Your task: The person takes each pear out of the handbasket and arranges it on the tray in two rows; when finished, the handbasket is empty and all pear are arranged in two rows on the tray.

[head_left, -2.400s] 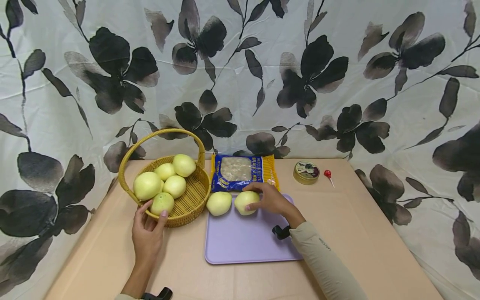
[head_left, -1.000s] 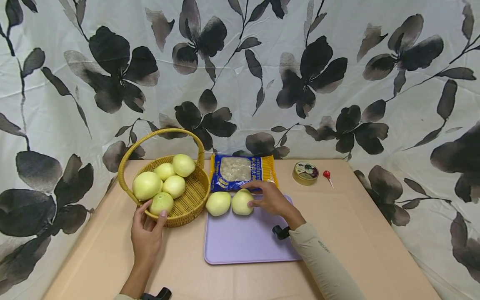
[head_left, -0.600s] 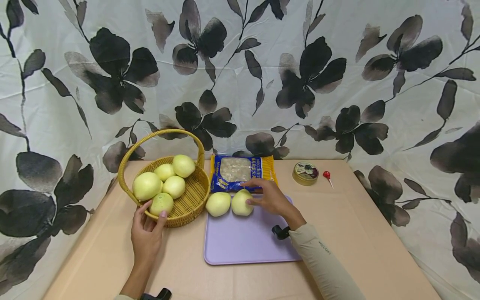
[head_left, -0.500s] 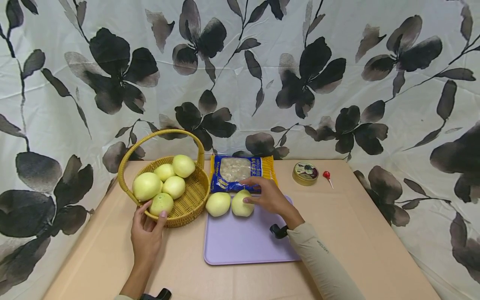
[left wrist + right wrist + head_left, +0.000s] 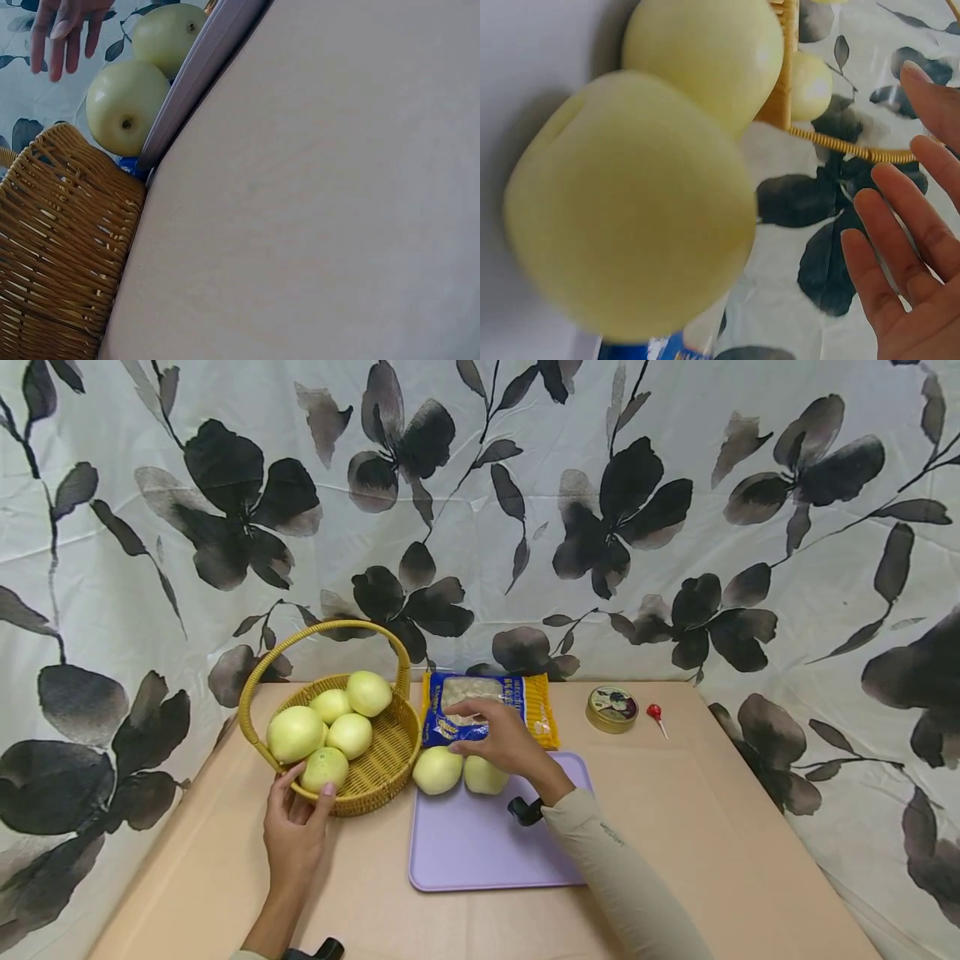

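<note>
In the head view my left hand point(image 5: 294, 831) holds the near left edge of a yellow wicker basket point(image 5: 382, 781), its thumb beside the nearest fruit inside. Several round, pale yellow-green fruits point(image 5: 296, 735), like pears or apples, lie in that basket. On a lilac tray point(image 5: 487, 852), one such fruit point(image 5: 437, 770) sits beside another fruit point(image 5: 486, 777), which my right hand point(image 5: 502, 739) partly covers. That hand hovers over the pair with thumb and fingers apart. In the right wrist view, the nearer fruit point(image 5: 630, 210) stands clear of the right hand's spread fingers point(image 5: 900, 217), which hold nothing.
Behind the tray lies a blue and yellow food packet point(image 5: 538, 710), partly hidden by the right hand. Farther right are a round gold tin point(image 5: 611, 710) and a red lollipop point(image 5: 656, 718). A floral cloth point(image 5: 480, 527) hangs behind the beige table point(image 5: 712, 827).
My right hand has let go of the right fruit on the tray, which it had shifted slightly left, and has moved up and left above it. The left hand stays at the basket.
</note>
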The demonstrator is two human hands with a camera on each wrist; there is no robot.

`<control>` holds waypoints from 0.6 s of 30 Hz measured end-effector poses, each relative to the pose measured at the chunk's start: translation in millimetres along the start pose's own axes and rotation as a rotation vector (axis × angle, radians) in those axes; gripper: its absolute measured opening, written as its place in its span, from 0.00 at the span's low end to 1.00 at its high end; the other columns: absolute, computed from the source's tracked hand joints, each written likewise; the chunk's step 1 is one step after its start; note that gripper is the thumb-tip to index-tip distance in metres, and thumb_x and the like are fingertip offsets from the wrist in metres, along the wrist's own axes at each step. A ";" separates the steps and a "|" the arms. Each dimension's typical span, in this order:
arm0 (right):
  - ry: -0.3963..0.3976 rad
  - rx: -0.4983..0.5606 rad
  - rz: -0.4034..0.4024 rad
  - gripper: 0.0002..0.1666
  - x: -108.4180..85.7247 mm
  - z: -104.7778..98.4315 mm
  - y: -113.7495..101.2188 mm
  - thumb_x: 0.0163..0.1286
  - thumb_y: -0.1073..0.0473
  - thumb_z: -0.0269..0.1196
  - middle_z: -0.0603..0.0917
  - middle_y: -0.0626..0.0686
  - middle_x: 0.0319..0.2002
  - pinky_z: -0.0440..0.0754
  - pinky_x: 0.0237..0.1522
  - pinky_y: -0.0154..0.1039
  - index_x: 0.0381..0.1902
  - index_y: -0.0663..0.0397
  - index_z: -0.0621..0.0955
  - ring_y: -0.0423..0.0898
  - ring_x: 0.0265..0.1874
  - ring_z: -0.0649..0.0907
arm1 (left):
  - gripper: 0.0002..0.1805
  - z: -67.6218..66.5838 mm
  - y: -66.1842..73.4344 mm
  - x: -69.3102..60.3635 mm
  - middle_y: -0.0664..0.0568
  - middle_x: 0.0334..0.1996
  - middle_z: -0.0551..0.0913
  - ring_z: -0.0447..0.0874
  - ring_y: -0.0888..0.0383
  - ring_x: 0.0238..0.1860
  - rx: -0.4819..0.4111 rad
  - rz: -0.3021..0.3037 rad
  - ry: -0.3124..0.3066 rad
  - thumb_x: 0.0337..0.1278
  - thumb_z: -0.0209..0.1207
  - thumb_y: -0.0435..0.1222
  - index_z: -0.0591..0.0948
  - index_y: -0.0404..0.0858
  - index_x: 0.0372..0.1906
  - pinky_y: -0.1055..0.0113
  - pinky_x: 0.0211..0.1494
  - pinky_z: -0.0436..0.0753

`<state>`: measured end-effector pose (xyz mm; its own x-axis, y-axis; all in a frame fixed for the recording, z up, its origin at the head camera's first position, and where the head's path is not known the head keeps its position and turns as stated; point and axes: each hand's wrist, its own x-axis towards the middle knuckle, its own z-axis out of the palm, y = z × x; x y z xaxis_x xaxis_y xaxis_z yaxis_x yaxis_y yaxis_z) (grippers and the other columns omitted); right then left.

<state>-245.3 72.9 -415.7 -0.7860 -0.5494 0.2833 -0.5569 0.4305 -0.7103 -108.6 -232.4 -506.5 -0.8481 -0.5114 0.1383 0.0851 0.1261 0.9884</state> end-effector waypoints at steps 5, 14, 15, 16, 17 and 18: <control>-0.012 -0.021 -0.032 0.31 15.8 10.1 -10.7 0.63 0.56 0.80 0.88 0.49 0.61 0.84 0.68 0.46 0.64 0.46 0.85 0.50 0.64 0.85 | 0.34 1.4 -0.8 -0.8 0.42 0.81 0.62 0.67 0.36 0.78 0.011 0.020 0.017 0.72 0.67 0.37 0.70 0.42 0.78 0.92 0.58 0.75; -0.018 -0.079 -0.067 0.32 48.3 30.1 -31.8 0.62 0.53 0.81 0.87 0.47 0.63 0.81 0.70 0.49 0.64 0.46 0.85 0.49 0.65 0.81 | 0.36 10.0 1.4 -0.6 0.46 0.79 0.62 0.68 0.39 0.78 0.105 0.053 0.089 0.71 0.69 0.45 0.68 0.41 0.76 0.92 0.58 0.74; -0.017 -0.081 -0.070 0.32 51.7 32.4 -33.2 0.62 0.54 0.81 0.86 0.47 0.64 0.80 0.72 0.50 0.64 0.46 0.85 0.49 0.66 0.81 | 0.37 10.9 1.5 -0.2 0.46 0.79 0.62 0.68 0.39 0.78 0.104 0.054 0.088 0.70 0.69 0.45 0.68 0.41 0.76 0.92 0.58 0.74; -0.016 -0.090 -0.074 0.33 55.3 34.8 -34.6 0.62 0.53 0.81 0.86 0.47 0.65 0.79 0.72 0.50 0.65 0.45 0.85 0.49 0.66 0.80 | 0.37 11.3 1.6 0.1 0.46 0.79 0.62 0.68 0.39 0.78 0.100 0.056 0.087 0.70 0.69 0.45 0.68 0.41 0.76 0.92 0.57 0.74; -0.013 -0.100 -0.077 0.33 58.7 37.0 -36.0 0.63 0.53 0.81 0.85 0.47 0.66 0.77 0.74 0.50 0.65 0.44 0.84 0.49 0.68 0.80 | 0.37 11.6 1.4 0.4 0.46 0.79 0.61 0.68 0.39 0.77 0.096 0.057 0.086 0.70 0.69 0.44 0.68 0.41 0.76 0.92 0.57 0.74; -0.010 -0.103 -0.085 0.34 62.2 39.2 -37.2 0.63 0.53 0.81 0.85 0.47 0.66 0.77 0.75 0.50 0.66 0.44 0.84 0.49 0.69 0.80 | 0.36 11.6 1.1 0.8 0.46 0.79 0.61 0.68 0.38 0.77 0.090 0.057 0.083 0.70 0.69 0.44 0.68 0.41 0.76 0.92 0.57 0.74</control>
<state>-262.9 -5.4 -396.9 -0.7322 -0.5943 0.3326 -0.6466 0.4532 -0.6136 -115.3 -222.8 -506.0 -0.7966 -0.5695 0.2027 0.0814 0.2312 0.9695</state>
